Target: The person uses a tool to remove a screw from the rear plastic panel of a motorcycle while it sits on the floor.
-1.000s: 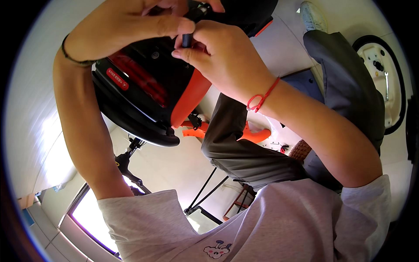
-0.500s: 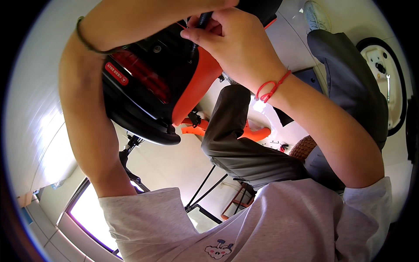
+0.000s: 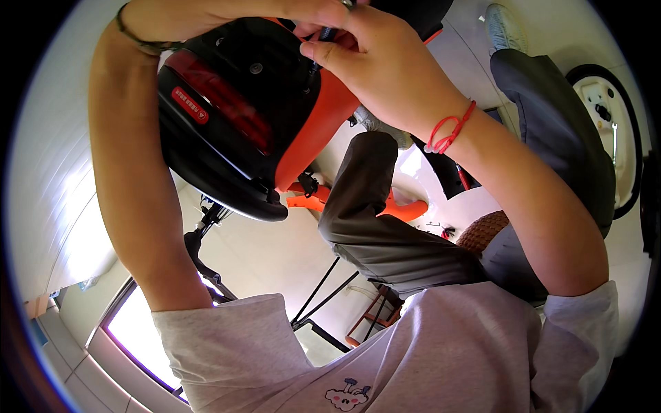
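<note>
My right hand, with a red cord on its wrist, pinches the dark grip of a screwdriver. The thin shaft runs down to the black top of an orange-and-black scooter body, near its edge. My left hand reaches across from the left and closes at the screwdriver's upper end, where a bit of metal shows. The upper frame edge cuts off part of its fingers. Below my left forearm are the scooter's red tail light and black grab rail. The screwdriver's tip is hard to make out.
Orange panels lie on the floor beyond my knee. By my right forearm are a black panel and a red-handled tool. A wrench lies on a white, black-rimmed part. A brown woven seat is beneath me.
The scooter body sits slightly higher in view. My right hand and the screwdriver have shifted a little right and down, and my left hand has moved slightly left.
</note>
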Demonstrator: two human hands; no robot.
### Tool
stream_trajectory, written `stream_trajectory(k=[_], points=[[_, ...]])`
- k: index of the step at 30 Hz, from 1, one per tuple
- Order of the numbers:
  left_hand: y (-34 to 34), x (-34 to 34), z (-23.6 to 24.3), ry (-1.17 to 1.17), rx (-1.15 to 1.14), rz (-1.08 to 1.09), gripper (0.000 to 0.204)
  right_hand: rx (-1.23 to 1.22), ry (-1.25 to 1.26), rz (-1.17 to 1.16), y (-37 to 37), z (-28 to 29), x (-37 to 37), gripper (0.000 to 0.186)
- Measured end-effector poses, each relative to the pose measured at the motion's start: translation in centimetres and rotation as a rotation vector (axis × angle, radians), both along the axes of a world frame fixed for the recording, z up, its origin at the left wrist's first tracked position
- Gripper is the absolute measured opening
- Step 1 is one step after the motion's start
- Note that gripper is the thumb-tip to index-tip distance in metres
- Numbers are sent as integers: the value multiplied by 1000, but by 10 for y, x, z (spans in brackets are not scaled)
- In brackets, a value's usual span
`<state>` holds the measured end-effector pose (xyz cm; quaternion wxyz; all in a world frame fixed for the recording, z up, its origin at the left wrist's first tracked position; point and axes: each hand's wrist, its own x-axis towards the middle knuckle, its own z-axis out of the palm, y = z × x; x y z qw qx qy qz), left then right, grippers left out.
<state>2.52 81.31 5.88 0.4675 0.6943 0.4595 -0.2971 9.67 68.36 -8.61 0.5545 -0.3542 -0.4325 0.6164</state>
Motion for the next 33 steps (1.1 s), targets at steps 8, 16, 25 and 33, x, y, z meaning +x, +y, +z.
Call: stream_trajectory(k=[8, 16, 25, 33], points=[[-13, 14, -13, 220, 372, -152, 28, -318, 2, 252, -4, 8, 6, 19], [-17, 12, 8, 72, 85, -49, 38, -89, -18, 88, -8, 3, 2, 19], [5, 8, -6, 224, 94, -95, 25, -244, 29, 253, -5, 12, 12, 19], [-8, 24, -1, 215, 138, -60, 37, -212, 3, 65, -3, 4, 3, 24]])
